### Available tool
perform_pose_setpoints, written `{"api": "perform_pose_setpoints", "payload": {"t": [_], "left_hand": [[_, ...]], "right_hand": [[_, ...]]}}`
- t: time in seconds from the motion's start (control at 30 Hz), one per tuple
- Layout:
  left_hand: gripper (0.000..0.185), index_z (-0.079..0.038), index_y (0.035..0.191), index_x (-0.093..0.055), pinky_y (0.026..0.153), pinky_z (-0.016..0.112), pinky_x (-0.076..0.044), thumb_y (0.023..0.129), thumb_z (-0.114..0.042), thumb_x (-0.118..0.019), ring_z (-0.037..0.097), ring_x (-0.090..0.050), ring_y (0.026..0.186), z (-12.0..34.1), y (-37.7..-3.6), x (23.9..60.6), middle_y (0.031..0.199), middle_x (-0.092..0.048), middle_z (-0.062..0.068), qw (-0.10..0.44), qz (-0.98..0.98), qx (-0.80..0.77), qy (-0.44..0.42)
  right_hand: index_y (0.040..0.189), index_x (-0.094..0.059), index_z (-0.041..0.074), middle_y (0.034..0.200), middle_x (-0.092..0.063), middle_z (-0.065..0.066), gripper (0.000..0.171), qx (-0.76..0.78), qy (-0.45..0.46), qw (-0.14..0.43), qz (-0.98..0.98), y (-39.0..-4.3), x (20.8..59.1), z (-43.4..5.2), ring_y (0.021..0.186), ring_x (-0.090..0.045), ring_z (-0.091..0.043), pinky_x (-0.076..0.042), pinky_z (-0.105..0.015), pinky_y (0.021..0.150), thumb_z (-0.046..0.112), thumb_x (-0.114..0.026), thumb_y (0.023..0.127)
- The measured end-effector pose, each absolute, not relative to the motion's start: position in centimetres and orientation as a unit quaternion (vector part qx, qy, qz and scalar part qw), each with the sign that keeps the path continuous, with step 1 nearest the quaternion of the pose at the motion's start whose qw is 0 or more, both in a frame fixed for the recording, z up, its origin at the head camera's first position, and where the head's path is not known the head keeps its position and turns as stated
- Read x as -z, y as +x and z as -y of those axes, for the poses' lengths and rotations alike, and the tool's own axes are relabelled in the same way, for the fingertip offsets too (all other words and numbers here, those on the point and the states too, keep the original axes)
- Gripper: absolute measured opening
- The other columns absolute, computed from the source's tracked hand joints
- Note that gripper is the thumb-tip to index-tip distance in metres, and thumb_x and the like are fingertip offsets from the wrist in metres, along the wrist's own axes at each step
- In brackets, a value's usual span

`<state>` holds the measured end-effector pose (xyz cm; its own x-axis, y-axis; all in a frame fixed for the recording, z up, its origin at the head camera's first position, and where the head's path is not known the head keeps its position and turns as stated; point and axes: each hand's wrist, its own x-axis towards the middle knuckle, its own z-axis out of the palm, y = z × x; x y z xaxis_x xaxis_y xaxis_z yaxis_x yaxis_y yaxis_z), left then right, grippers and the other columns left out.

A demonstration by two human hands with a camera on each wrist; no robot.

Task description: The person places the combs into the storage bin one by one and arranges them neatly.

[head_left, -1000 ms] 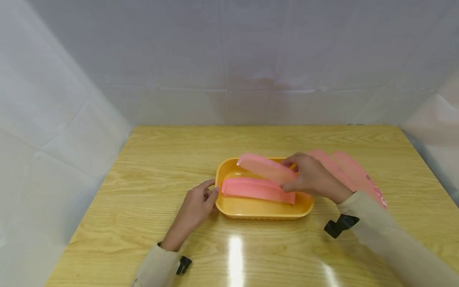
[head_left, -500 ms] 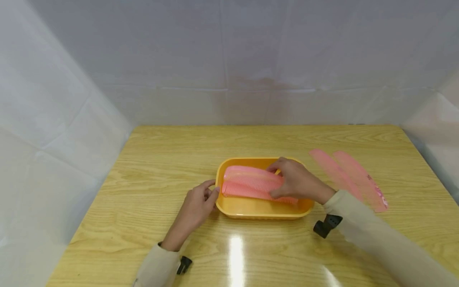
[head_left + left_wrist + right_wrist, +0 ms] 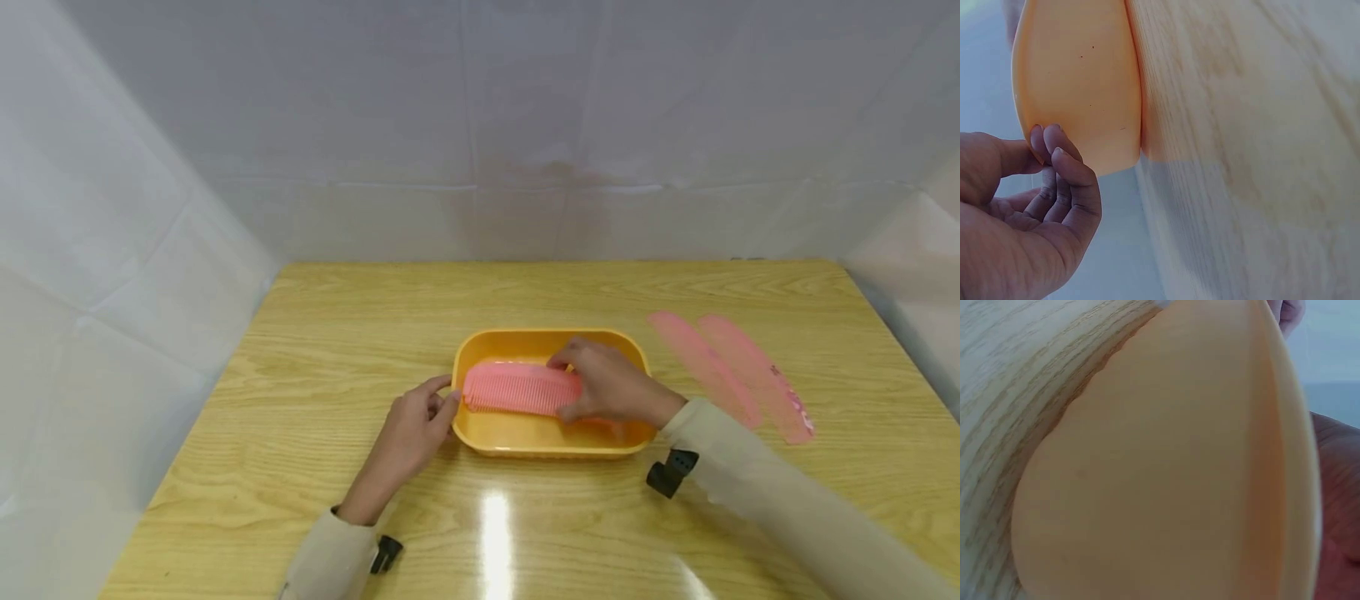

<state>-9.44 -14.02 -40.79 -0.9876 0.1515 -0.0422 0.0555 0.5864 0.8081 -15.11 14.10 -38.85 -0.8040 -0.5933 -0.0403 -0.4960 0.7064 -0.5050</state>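
Observation:
A yellow-orange plastic basin (image 3: 517, 447) stands on the table, with pink combs (image 3: 517, 388) lying one over another inside it. Fingers and thumb of my left hand (image 3: 408, 429) pinch the basin's left rim; the left wrist view shows this hand (image 3: 1054, 212) curled at the rim. My right hand (image 3: 611, 383) reaches into the basin and grips the right part of the top comb between thumb and fingers, covering that end. From the right wrist, the basin's outer wall (image 3: 1147, 462) hides most of the hand (image 3: 1338, 487).
Two more pink combs lie side by side on the table to the right of the basin: one plain (image 3: 705, 362), one with a printed end (image 3: 761, 375). The wooden table (image 3: 315, 333) meets a pale sheeted wall (image 3: 390, 217) at the back.
My right hand has moved left and down into the basin, laying its comb over the one inside. My left hand has stayed at the rim.

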Motion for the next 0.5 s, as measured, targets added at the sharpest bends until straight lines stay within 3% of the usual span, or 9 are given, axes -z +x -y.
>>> {"api": "perform_pose_setpoints", "payload": {"t": [0.5], "left_hand": [[0.040,0.002,0.141,-0.056,0.050,0.027,-0.047,0.106,-0.019,-0.054,0.024,-0.065,0.066,14.12,-9.39,40.72,0.074,-0.064,0.000,0.056,-0.889,-0.450,0.056]], "right_hand": [[0.125,-0.066,-0.005,0.122,-0.063,-0.016,0.059,0.241,-0.309,0.108,-0.914,-14.94,38.82,-14.09,0.103,-0.060,-0.027,-0.051,-0.044,0.089,0.023,-0.088,0.077]]}}
